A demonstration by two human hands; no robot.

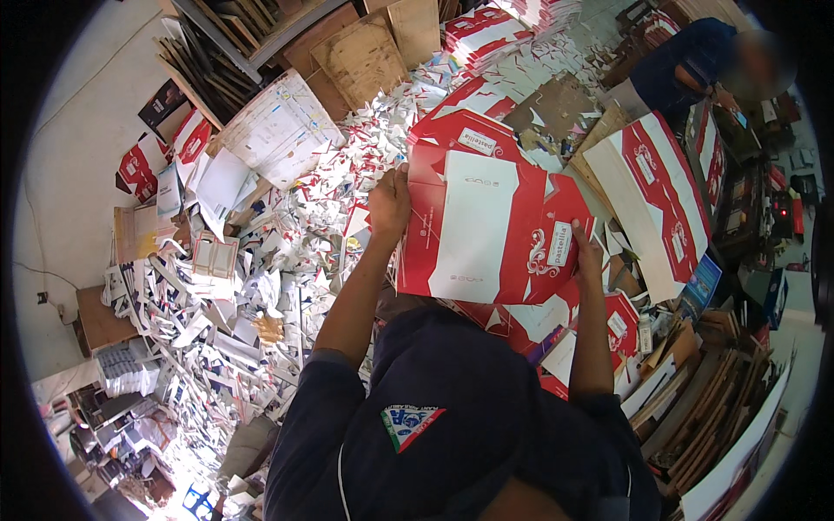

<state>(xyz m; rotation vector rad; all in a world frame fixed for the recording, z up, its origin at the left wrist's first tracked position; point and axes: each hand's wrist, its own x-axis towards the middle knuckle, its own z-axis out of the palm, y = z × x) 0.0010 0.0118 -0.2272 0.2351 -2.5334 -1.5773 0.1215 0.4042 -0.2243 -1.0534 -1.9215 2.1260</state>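
Note:
Between my hands is a red-and-white printed cardboard box blank [478, 227], held up flat in front of my body. Its middle band is white, and red patterned flaps lie at either side. My left hand [390, 204] grips its left edge, thumb along the border. On the opposite edge, my right hand [588, 253] pinches the red flap with the thumb on top. Whether it is one sheet or several together, I cannot tell. More red-and-white blanks [512, 323] lie beneath it, partly hidden by the held one and my body.
Paper offcuts [304, 226] cover the floor to the left and ahead. A stack of blanks [651, 204] stands at right; more stacks [486, 39] are farther off. Wooden boards [360, 61] lean at the back, cardboard sheets [708, 417] at lower right. Another person [686, 69] works at far right.

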